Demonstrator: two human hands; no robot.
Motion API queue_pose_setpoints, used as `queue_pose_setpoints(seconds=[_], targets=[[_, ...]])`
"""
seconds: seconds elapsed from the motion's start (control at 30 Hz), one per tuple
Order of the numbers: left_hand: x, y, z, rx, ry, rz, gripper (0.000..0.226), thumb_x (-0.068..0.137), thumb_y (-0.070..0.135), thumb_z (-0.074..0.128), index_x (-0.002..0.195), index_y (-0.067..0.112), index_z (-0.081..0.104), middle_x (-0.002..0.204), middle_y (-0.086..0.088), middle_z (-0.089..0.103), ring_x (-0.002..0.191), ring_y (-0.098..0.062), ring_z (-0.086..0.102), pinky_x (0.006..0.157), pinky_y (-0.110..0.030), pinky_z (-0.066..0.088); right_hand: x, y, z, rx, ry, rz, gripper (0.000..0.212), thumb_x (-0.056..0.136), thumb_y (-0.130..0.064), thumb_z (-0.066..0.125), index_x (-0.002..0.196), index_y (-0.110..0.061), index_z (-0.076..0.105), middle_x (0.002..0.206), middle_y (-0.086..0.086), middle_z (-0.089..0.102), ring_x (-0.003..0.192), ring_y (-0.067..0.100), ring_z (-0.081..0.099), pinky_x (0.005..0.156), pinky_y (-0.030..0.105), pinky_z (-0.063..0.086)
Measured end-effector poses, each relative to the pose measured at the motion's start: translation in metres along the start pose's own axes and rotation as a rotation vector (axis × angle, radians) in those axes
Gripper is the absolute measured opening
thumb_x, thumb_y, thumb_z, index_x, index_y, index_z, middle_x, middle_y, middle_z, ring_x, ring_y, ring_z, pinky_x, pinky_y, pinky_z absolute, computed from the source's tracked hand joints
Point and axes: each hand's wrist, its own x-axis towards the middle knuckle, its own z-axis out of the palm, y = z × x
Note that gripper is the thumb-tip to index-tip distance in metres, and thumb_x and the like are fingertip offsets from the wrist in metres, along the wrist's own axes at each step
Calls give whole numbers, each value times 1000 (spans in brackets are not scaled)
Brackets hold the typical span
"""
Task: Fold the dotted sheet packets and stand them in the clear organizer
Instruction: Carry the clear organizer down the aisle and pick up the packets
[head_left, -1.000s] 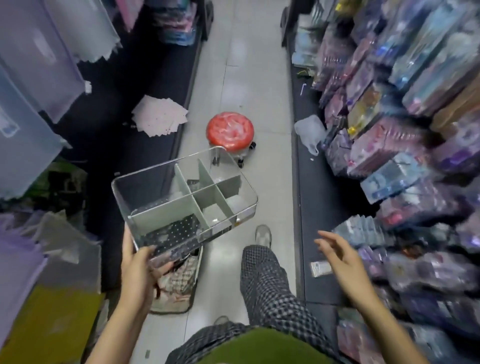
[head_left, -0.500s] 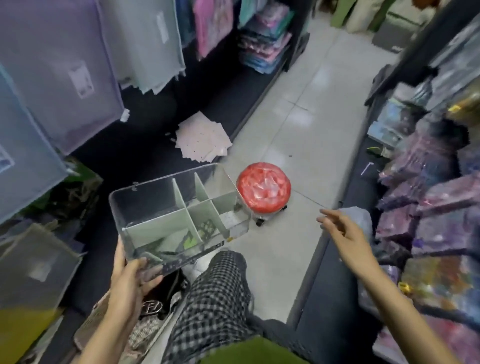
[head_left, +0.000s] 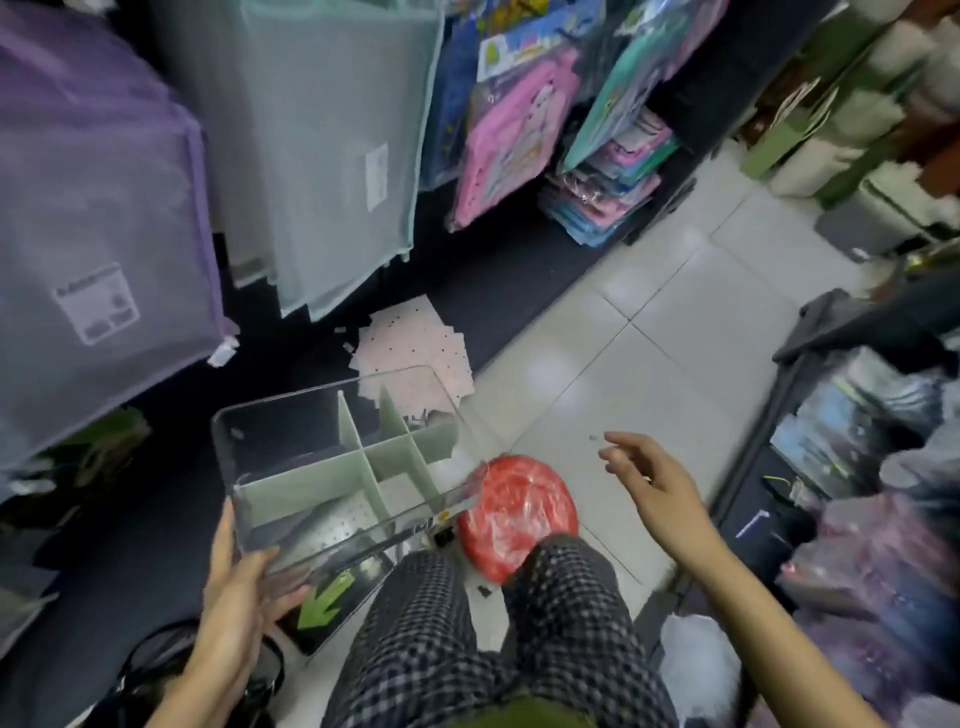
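The clear organizer (head_left: 340, 457) is sitting up off the floor, the left hand (head_left: 236, 597) gripping its near left corner from below. Beyond its far edge a pile of dotted sheet packets (head_left: 413, 351) is lying on a low shelf (head_left: 509, 280) — under hanging mesh bags (head_left: 311, 145). Just right of the organizer, lower down, a round stool (head_left: 514, 512) is standing on the tiled floor (head_left: 670, 332). The right hand (head_left: 657, 480) is hovering above and right of the stool — touching nothing. The person's legs (head_left: 467, 623) are lying nearest.

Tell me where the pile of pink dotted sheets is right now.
In the head view the pink dotted sheets lie left of centre on the dark low shelf, just beyond the far edge of the clear organizer that the left hand holds.
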Motion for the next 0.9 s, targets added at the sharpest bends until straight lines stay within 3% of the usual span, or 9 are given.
queue_pose_setpoints(seconds=[0.13, 0.23, 0.3, 0.37, 0.47, 0.53, 0.67, 0.8, 0.9], targets=[[23, 15, 20, -29, 44, -27, 72, 96, 4, 43, 129, 66, 30, 138, -2, 50, 84, -32, 70, 64, -36, 58, 64, -21, -3, -24, -53, -30, 18, 95, -22, 52, 108, -33, 56, 102, -5, 67, 99, 14, 63, 88, 26, 47], [29, 15, 31, -56, 106, -41, 72, 96, 2, 42, 130, 65, 31, 134, 11, 52, 79, -29, 71, 56, -31, 59, 107, -32, 2, -68, -130, -59, 19, 96, -24, 51, 114, -28, 57, 106, -4, 66, 102, 15, 61, 91, 29, 46], [32, 13, 38, -87, 151, -57, 72, 97, 1, 40, 134, 62, 30, 118, 26, 57, 77, -25, 71, 52, -29, 57, 135, -39, 9, -112, -200, -87, 21, 96, -26, 50, 116, -28, 56, 107, -6, 65, 103, 11, 59, 87, 21, 44], [36, 9, 44, -122, 215, -64, 71, 97, -1, 38, 137, 58, 30, 102, 29, 60, 73, -21, 71, 50, -28, 57, 165, -45, 14, -162, -254, -131, 23, 96, -28, 50, 118, -27, 56, 108, -8, 65, 102, 7, 58, 80, 11, 42], [46, -4, 58, -206, 311, -61, 68, 97, 0, 37, 137, 55, 30, 111, 14, 54, 76, -24, 67, 50, -28, 57, 218, -53, 20, -234, -319, -203, 25, 96, -26, 52, 119, -23, 58, 107, -5, 65, 100, 8, 58, 75, 4, 41], [55, -10, 71, -280, 392, -30, 66, 97, 2, 39, 135, 54, 30, 111, 5, 55, 78, -27, 65, 48, -26, 56, 256, -56, 27, -284, -386, -245, 25, 96, -27, 51, 119, -23, 57, 108, -4, 65, 100, 10, 57, 77, 9, 40], [75, -37, 115, -346, 589, 34, 65, 96, 4, 44, 119, 65, 40, 116, 10, 55, 84, -20, 63, 46, -25, 54, 334, -48, 56, -376, -640, -303, 26, 96, -28, 50, 121, -22, 55, 113, 2, 63, 106, 18, 58, 95, 32, 44], [104, -65, 158, -425, 762, 30, 64, 96, 8, 46, 130, 61, 37, 134, 1, 51, 84, -16, 64, 48, -25, 54, 392, -23, 83, -532, -863, -362, 21, 95, -25, 50, 116, -27, 56, 110, -4, 65, 103, 13, 60, 92, 28, 44], [131, -85, 172, -481, 792, -15, 64, 95, 9, 45, 132, 60, 35, 139, -1, 49, 86, -18, 63, 53, -30, 54, 420, -1, 110, -526, -945, -308, 16, 95, -26, 51, 110, -27, 57, 110, -1, 65, 102, 15, 62, 94, 32, 47]])
